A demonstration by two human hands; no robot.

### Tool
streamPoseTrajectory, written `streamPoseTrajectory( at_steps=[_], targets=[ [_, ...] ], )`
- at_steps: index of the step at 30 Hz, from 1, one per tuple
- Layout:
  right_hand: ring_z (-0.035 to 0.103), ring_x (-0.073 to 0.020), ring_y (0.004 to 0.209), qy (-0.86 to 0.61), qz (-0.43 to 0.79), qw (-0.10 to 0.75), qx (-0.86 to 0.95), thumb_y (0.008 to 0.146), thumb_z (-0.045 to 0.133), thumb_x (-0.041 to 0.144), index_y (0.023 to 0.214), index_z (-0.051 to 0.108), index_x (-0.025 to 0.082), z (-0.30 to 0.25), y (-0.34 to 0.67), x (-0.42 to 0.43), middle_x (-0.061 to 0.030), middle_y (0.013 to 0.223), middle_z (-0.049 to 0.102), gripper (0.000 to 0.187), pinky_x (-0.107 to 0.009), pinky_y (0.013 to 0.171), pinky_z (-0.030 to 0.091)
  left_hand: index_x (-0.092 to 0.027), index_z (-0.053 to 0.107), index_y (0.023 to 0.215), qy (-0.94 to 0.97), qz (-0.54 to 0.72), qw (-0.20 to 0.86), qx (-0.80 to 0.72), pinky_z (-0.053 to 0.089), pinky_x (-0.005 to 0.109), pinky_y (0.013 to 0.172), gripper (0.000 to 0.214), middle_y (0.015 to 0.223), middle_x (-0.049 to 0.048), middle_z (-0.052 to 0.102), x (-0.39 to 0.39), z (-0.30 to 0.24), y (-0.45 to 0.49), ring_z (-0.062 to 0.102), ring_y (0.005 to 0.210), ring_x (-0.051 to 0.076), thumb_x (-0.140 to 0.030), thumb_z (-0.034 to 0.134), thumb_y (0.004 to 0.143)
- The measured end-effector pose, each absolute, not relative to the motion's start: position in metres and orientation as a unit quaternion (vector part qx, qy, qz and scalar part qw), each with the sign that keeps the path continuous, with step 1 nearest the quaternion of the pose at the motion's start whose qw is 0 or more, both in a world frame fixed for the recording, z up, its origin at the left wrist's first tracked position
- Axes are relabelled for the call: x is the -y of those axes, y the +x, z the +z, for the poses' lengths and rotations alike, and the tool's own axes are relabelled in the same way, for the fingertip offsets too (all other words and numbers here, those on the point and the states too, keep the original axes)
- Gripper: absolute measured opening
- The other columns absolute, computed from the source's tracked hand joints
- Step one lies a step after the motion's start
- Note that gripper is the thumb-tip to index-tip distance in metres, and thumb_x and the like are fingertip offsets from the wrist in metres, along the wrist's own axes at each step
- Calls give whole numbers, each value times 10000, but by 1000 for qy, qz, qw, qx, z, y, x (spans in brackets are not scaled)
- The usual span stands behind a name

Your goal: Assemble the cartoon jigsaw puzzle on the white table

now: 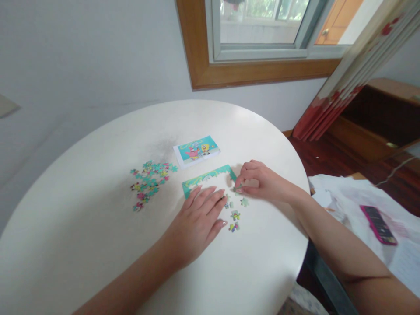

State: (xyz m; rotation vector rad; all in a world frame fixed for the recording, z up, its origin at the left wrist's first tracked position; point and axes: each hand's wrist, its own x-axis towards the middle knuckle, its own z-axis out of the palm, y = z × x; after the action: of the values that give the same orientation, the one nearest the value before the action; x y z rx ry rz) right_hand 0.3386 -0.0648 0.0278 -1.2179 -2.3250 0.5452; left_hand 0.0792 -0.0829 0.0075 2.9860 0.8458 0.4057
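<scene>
A partly assembled jigsaw puzzle, a teal strip along its top and upper corners, lies on the white round table. My left hand rests flat over its lower left part, fingers spread, hiding what is beneath. At the right edge, my right hand pinches a small green puzzle piece between thumb and fingertips. Several loose pieces lie just below, among them a pale green piece and a yellow-and-purple piece. Behind the puzzle is a picture card with cartoon figures.
A heap of puzzle pieces is spread to the left. On the right, beyond the table edge, a pink-cased phone lies on white sheets. A wall and a wood-framed window stand behind the table, beside a curtain.
</scene>
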Motion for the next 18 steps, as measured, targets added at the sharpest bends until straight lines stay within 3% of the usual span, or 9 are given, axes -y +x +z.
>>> streamPoseTrajectory(
  at_steps=[6,11,18],
  targets=[
    [517,-198,894,-436,181,241,848,813,647,152,963,730,226,22,332,64,-53,917,610,187,-347,846,365,-171,586,1294,947,148,25,-283,288,481,1165,375,1393,95,558,79,14,75,450,1320,249,-317,439,982],
    [501,-219,935,-428,163,209,864,831,671,292,1020,733,249,16,325,65,-61,955,604,204,-369,865,346,-219,652,1185,941,164,-12,-296,320,496,1140,302,1212,45,674,69,29,57,544,1201,228,-196,444,967],
    [501,-223,936,-439,144,178,869,795,718,418,1009,733,263,15,317,68,-61,981,603,265,-362,827,322,-219,714,1005,942,153,-33,-297,391,487,1078,223,1045,38,704,69,34,58,588,1066,233,-165,512,927]
  ],
)
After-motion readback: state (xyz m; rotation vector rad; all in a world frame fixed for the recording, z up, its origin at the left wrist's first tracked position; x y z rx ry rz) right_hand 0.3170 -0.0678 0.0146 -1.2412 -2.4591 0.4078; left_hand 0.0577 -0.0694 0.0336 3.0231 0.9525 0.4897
